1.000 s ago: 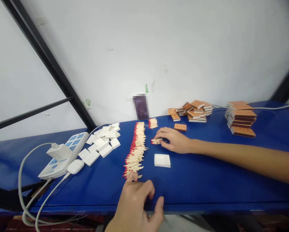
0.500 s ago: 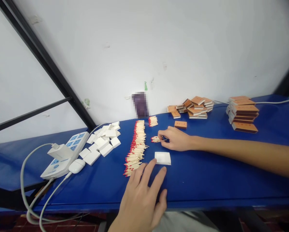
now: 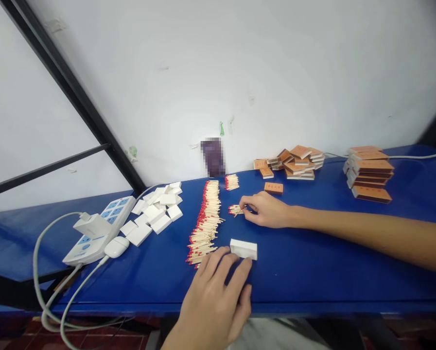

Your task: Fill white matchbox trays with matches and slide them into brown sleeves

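My left hand (image 3: 216, 294) is open, palm down, fingers spread. Its fingertips touch a small white matchbox tray (image 3: 243, 249), which is tipped up toward its edge. My right hand (image 3: 267, 209) reaches in from the right, thumb and index finger closed on the wooden ends of some matches. Red heads of a small bunch of matches (image 3: 234, 209) show left of those fingers. Between the tray and the white pile runs a long row of red-tipped matches (image 3: 207, 214). A smaller bundle of matches (image 3: 232, 182) lies behind. One brown matchbox (image 3: 273, 188) sits just beyond my right hand.
White trays (image 3: 155, 209) are heaped on the left, beside a power strip (image 3: 97, 233) with a plugged charger and cables. Brown matchbox sleeves (image 3: 294, 163) lie piled at the back, with a stack of matchboxes (image 3: 371, 175) on the right. A wall (image 3: 276, 73) closes off the blue table.
The white tray has gone from lying flat to tipped up, and sits slightly nearer me at my left fingertips. My right hand stays at the small bunch, where a match is now angled differently.
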{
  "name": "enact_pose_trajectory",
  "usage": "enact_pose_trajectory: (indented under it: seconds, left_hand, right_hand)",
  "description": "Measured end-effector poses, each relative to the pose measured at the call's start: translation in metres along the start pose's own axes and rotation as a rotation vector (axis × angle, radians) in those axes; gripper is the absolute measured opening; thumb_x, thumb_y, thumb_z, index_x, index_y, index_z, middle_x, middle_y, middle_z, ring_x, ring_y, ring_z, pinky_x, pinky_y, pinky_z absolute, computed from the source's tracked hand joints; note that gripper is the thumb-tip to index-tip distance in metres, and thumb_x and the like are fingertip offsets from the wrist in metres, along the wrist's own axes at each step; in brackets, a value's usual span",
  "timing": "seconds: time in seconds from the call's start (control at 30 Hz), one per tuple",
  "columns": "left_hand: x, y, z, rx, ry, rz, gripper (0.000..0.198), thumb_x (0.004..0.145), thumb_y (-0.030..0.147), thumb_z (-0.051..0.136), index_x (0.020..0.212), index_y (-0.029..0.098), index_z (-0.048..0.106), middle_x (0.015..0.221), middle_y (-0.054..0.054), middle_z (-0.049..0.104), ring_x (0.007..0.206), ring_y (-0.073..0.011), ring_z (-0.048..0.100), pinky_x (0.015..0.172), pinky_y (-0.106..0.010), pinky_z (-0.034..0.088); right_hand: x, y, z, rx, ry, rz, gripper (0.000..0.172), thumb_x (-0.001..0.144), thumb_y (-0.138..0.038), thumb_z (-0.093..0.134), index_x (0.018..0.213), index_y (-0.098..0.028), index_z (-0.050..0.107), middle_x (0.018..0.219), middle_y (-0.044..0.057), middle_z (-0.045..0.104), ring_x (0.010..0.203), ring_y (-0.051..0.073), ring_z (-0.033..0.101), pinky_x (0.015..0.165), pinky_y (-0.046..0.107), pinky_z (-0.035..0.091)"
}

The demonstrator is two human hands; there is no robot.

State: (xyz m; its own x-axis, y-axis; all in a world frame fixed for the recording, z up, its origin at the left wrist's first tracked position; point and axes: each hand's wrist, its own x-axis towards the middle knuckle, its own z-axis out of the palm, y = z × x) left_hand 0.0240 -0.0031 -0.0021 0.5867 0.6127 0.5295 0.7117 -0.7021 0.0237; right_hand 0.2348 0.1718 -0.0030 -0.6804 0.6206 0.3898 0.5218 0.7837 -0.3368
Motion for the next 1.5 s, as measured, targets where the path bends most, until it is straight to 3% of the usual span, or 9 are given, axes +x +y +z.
enact_pose_trajectory:
  seconds: [0.2,0.33,0.47,0.7,0.83,1.03,1.17,1.33,1.5]
  left_hand:
    - [-0.0008,-0.0001,0.001,0.025,-0.027,-0.004,0.037,0.095,0.017,0.049,0.131,0.013,0.058,0.13,-0.016,0.058,0.123,-0.0347,0.049,0.098,-0.052,0.051]
    - [-0.0009,-0.0006,0.0012,0.017,-0.099,-0.011,0.037,0.096,0.02,0.048,0.131,0.014,0.057,0.137,-0.015,0.054,0.127,-0.0342,0.048,0.1,-0.052,0.05]
    - [-0.0006,-0.0001,0.0009,-0.016,-0.071,-0.021,0.034,0.096,0.019,0.048,0.129,0.014,0.057,0.126,-0.015,0.059,0.116,-0.033,0.053,0.096,-0.052,0.051]
    - [-0.0024,0.0005,0.0032,-0.008,-0.015,-0.013,0.032,0.094,0.016,0.048,0.125,0.012,0.058,0.099,-0.013,0.06,0.087,-0.0282,0.055,0.075,-0.047,0.053]
    - [-0.0032,0.0008,0.0044,0.012,0.0,0.007,0.031,0.095,0.016,0.048,0.124,0.011,0.058,0.096,-0.013,0.06,0.084,-0.0269,0.055,0.072,-0.044,0.052]
    - [-0.0051,0.0008,0.0067,0.051,0.063,0.06,0.025,0.094,0.015,0.048,0.115,0.014,0.061,0.085,-0.008,0.06,0.076,-0.0238,0.057,0.069,-0.04,0.053]
    - [-0.006,0.0009,0.008,0.045,0.07,0.082,0.024,0.094,0.015,0.048,0.113,0.014,0.062,0.083,-0.007,0.06,0.073,-0.0225,0.058,0.069,-0.039,0.054]
    - [-0.0063,0.0013,0.0087,0.039,0.076,0.068,0.023,0.094,0.016,0.047,0.112,0.015,0.061,0.084,-0.007,0.06,0.074,-0.0212,0.059,0.072,-0.038,0.054]
    - [-0.0064,0.0008,0.0079,0.017,0.057,0.045,0.022,0.094,0.014,0.047,0.111,0.016,0.061,0.083,-0.006,0.059,0.072,-0.0204,0.058,0.07,-0.036,0.053]
  right_hand:
    - [0.0006,0.0005,0.0004,0.022,-0.018,0.006,0.021,0.088,-0.021,0.054,0.103,-0.015,0.067,0.067,0.0,0.067,0.053,0.013,0.055,0.055,0.024,0.035]
    - [0.0013,0.0003,-0.0013,0.045,-0.038,-0.039,0.027,0.092,-0.024,0.053,0.113,-0.018,0.069,0.097,0.006,0.076,0.08,0.019,0.069,0.069,0.026,0.046]
    - [0.0017,0.0016,-0.0018,0.084,-0.057,-0.072,0.03,0.093,-0.021,0.052,0.117,-0.019,0.069,0.111,0.006,0.074,0.095,0.02,0.07,0.077,0.027,0.049]
    - [0.0021,0.0076,-0.0003,0.107,-0.075,-0.12,0.023,0.098,-0.033,0.054,0.102,-0.019,0.073,0.093,0.007,0.067,0.082,0.018,0.063,0.071,0.028,0.045]
    - [0.0025,0.0091,-0.0009,0.121,-0.112,-0.129,0.025,0.1,-0.035,0.051,0.1,-0.019,0.071,0.093,0.006,0.063,0.081,0.018,0.06,0.072,0.029,0.042]
    - [0.0045,0.005,-0.0038,0.071,-0.187,-0.186,0.028,0.105,-0.036,0.041,0.103,-0.02,0.063,0.104,0.006,0.068,0.093,0.019,0.062,0.081,0.034,0.034]
    - [0.0027,0.0,-0.0047,-0.055,-0.148,-0.245,0.033,0.106,-0.034,0.033,0.101,-0.018,0.061,0.099,0.007,0.069,0.085,0.019,0.059,0.078,0.035,0.029]
    - [-0.0022,0.0021,0.0003,-0.097,-0.024,-0.132,0.025,0.102,-0.031,0.041,0.094,-0.019,0.062,0.078,0.003,0.067,0.071,0.018,0.05,0.077,0.035,0.029]
    - [-0.0011,0.0039,0.003,-0.045,-0.037,-0.049,0.015,0.092,-0.029,0.054,0.087,-0.02,0.064,0.06,0.001,0.058,0.069,0.019,0.051,0.069,0.03,0.034]
